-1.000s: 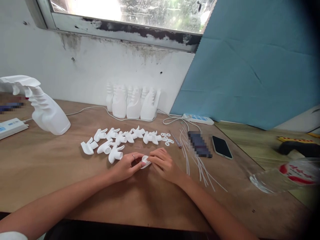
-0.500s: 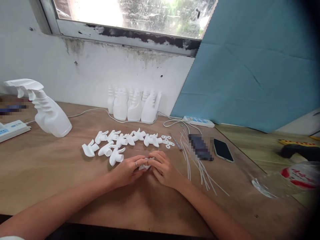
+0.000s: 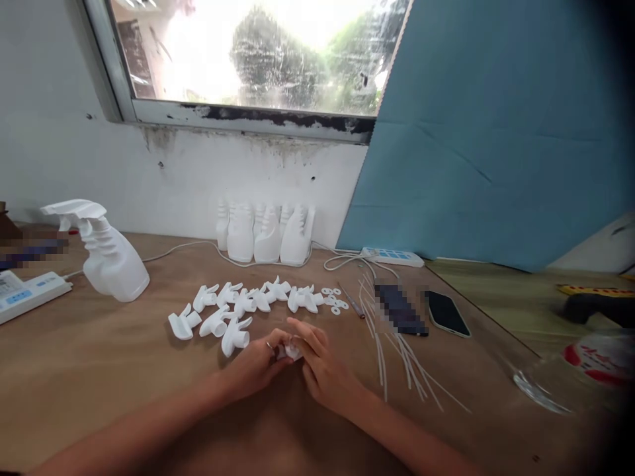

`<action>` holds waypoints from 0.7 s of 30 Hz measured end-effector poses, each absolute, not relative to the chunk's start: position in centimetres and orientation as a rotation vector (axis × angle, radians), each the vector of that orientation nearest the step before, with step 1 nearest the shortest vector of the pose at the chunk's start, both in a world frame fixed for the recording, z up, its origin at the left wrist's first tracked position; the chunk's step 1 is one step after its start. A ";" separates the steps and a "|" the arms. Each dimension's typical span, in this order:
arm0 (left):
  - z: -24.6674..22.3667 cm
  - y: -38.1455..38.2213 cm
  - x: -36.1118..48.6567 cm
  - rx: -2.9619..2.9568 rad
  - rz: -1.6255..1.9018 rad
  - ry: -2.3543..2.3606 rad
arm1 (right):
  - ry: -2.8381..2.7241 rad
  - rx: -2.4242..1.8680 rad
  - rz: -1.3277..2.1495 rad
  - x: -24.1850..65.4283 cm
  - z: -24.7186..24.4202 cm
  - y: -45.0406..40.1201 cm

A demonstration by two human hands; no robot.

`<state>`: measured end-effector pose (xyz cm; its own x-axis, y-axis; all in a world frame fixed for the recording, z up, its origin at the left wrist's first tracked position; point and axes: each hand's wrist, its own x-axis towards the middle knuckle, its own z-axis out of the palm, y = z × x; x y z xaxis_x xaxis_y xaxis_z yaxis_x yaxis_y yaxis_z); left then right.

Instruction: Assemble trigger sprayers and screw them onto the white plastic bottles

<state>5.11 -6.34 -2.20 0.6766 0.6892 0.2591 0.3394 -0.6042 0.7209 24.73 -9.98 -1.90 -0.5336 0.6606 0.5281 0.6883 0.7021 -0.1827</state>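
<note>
Both hands together over the near middle of the table (image 3: 163, 377). White part (image 3: 294, 352) sits between them, small. Left hand (image 3: 258, 365), ring on one finger, has its fingers pinched on the part's left side. Right hand (image 3: 320, 370) grips from the right, one finger sticking out past it, pointing away from the person. Fingers cover most of the part: can't tell which way it points or how its long axis runs.

Just beyond the left hand: loose spray heads (image 3: 217, 322) in a cluster, apart from the part. Nearest one has its open neck facing right, lever angled up and right. Right of the cluster: small washers (image 3: 336, 309), then a pen (image 3: 352, 301), long axis running from far left to near right. Thin tubes (image 3: 409, 367) fan toward the person on the right, near a pixelated item (image 3: 401, 311); phone (image 3: 448, 313) beside that. Clear bottle (image 3: 590, 370) far right, red label.

Further back left: spray bottle (image 3: 116, 268), nozzle pointing left. White bottles (image 3: 268, 238) grouped by the wall, cable in front.
</note>
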 end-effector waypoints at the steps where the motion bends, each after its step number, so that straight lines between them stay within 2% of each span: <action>1: -2.5 -6.3 5.1 2.210 0.688 0.820 | -2.340 -1.013 -0.015 24.9 -1.8 -9.9; 10: -2.8 -5.8 5.3 2.188 0.697 0.777 | -2.319 -0.844 0.339 25.8 -0.7 -8.8; 13: -2.4 -6.0 5.6 2.207 0.697 0.772 | -2.202 -0.927 0.292 28.2 -0.4 -7.1; 16: -2.0 -6.0 6.1 2.301 0.714 0.723 | -1.938 -1.268 -0.038 33.0 -0.4 -4.8; 18: -1.9 -6.0 6.3 2.341 0.717 0.677 | -1.823 -1.670 -0.298 36.7 -0.6 -3.6; 21: -1.9 -6.0 6.5 2.374 0.716 0.660 | -1.722 -2.124 -0.451 41.2 -1.2 -2.7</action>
